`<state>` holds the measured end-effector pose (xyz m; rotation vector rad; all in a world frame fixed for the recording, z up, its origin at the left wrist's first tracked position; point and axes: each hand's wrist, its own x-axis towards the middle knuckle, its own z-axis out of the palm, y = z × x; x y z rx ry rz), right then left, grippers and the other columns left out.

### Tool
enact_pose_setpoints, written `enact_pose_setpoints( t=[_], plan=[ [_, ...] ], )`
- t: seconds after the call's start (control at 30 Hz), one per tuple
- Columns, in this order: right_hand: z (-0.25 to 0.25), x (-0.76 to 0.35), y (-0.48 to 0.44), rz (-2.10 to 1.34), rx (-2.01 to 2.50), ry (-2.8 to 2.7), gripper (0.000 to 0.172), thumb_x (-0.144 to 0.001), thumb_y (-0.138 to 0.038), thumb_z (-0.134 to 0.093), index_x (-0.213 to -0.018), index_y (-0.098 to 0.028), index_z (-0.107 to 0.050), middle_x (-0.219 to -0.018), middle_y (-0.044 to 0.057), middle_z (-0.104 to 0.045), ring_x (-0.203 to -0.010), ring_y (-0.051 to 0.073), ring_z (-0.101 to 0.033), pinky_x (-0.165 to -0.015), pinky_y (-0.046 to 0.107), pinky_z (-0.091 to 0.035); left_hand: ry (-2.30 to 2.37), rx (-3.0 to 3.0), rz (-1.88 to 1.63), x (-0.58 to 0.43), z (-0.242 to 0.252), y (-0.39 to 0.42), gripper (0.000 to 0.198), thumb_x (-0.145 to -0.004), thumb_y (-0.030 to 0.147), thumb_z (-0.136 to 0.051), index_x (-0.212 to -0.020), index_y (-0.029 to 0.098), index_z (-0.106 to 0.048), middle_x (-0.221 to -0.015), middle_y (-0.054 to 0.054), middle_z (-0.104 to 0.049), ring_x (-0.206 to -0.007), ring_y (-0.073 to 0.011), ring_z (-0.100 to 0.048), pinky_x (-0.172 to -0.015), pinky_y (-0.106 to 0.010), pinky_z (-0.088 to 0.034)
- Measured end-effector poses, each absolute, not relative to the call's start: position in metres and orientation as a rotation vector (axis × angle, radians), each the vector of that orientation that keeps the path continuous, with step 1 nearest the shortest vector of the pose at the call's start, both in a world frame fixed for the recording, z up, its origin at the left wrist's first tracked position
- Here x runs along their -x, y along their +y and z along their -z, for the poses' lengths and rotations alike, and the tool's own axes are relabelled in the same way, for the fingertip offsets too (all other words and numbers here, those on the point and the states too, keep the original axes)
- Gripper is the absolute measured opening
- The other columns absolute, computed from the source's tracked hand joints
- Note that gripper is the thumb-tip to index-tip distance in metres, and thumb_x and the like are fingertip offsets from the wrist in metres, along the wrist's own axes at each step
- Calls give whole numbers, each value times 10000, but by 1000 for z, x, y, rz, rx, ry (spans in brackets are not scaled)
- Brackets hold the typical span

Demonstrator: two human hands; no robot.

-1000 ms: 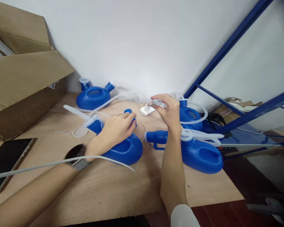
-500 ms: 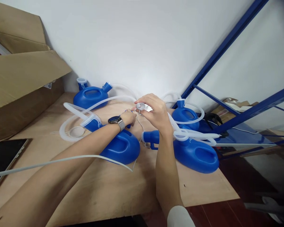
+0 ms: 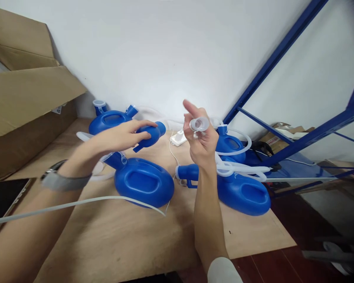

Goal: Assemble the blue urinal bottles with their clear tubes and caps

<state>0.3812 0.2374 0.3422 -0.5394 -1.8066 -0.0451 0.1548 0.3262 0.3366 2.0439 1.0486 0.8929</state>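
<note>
My left hand [image 3: 125, 135] reaches over the nearer left bottle, its thumb and fingers around a blue plastic cup-shaped piece [image 3: 152, 134] with a small handle. The nearest blue handled bottle [image 3: 143, 181] lies just below it, its neck pointing up and left. My right hand [image 3: 202, 135] is raised, with the index finger stretched out and the other fingers closed on a clear plastic tube fitting [image 3: 200, 124]. The fitting's round opening faces me. Below my right wrist lies another blue spouted piece with a handle [image 3: 187, 171], beside the right-hand blue bottle [image 3: 243, 194].
More blue bottles stand at the back left [image 3: 109, 121] and back right [image 3: 230, 147], with white hoses about them. A white power strip [image 3: 178, 138] lies near the wall. Cardboard box [image 3: 32, 102] and dark tablet-like device [image 3: 6, 196] are left; a blue metal rack [image 3: 306, 145] is right.
My left hand has drawn back left and up with the blue cup-shaped piece, away from my right hand. My right hand has moved slightly right and turned, its index finger now extended.
</note>
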Motion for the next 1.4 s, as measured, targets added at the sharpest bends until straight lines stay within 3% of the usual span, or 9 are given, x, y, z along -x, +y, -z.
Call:
enact_pose_setpoints(
  t=[0.17,0.27,0.33,0.43,0.67,0.8,0.97,1.1,1.4],
  plan=[
    [-342,-383,231,73,818,-1927,627,-1138,-536,-374,-1744,-483,-222,-1117,63,-469,-1024,262,-488,-1078,495,-466,767,-1763,-808,-94,-364,313,790,-715,519,-760,-1439,209,-699,-1362,-94,-682,-953,-276,-766,-685,-384,-638],
    [-341,-380,233,114,808,-1978,553,-1160,-540,-305,-1683,-398,-411,-1096,72,-505,-1027,242,-523,-1060,466,-502,769,-1662,-859,-83,-367,310,781,-671,455,-732,-1395,162,-703,-1304,-106,-703,-930,-291,-768,-660,-374,-622],
    [-341,-378,238,118,782,-2000,479,-1169,-511,-337,-1508,-313,-610,-1082,75,-562,-1012,219,-563,-987,417,-535,797,-1567,-872,-82,-366,309,796,-618,441,-731,-1363,163,-708,-1258,-102,-717,-899,-295,-767,-642,-374,-619],
    [-339,-377,247,131,723,-1986,287,-1149,-425,-498,-1235,-231,-692,-1036,53,-620,-913,165,-589,-821,320,-523,819,-1434,-930,-82,-360,311,815,-547,381,-753,-1334,172,-712,-1267,-96,-702,-813,-267,-756,-601,-374,-625],
    [-337,-372,251,326,723,-1992,138,-1131,-291,-552,-1079,-198,-640,-908,26,-630,-815,134,-594,-711,281,-458,645,-1156,-1170,-85,-351,320,491,-1057,209,-309,-1493,162,-530,-1324,-97,-653,-950,-234,-771,-635,-420,-664],
    [-335,-361,249,406,707,-2019,116,-1128,-277,-559,-1122,-187,-632,-922,31,-650,-796,132,-599,-685,275,-445,533,-1091,-1121,-98,-344,320,327,-966,211,-635,-1285,183,-569,-1246,-58,-674,-933,-223,-773,-632,-375,-688],
    [-330,-348,250,434,711,-2087,170,-1127,-314,-557,-1071,-180,-644,-905,55,-669,-789,156,-628,-697,300,-478,328,-992,-968,-119,-333,310,958,-705,207,-938,-1548,247,-484,-1364,-96,-680,-892,-190,-776,-772,-333,-710],
    [-329,-345,249,345,709,-2112,188,-1132,-333,-540,-1087,-186,-648,-958,69,-715,-841,172,-669,-739,312,-518,254,-1021,-881,-123,-324,312,1129,-733,197,-920,-1692,256,-328,-1489,-143,-637,-1159,-279,-757,-969,-419,-680],
    [-335,-352,244,105,593,-2180,130,-1103,-267,-606,-1207,-193,-633,-981,9,-772,-839,110,-721,-765,227,-534,144,-1353,-648,-108,-301,331,1470,-558,586,-1042,-1714,374,-159,-1399,-183,-673,-1202,-457,-725,-853,-520,-685]
  ],
)
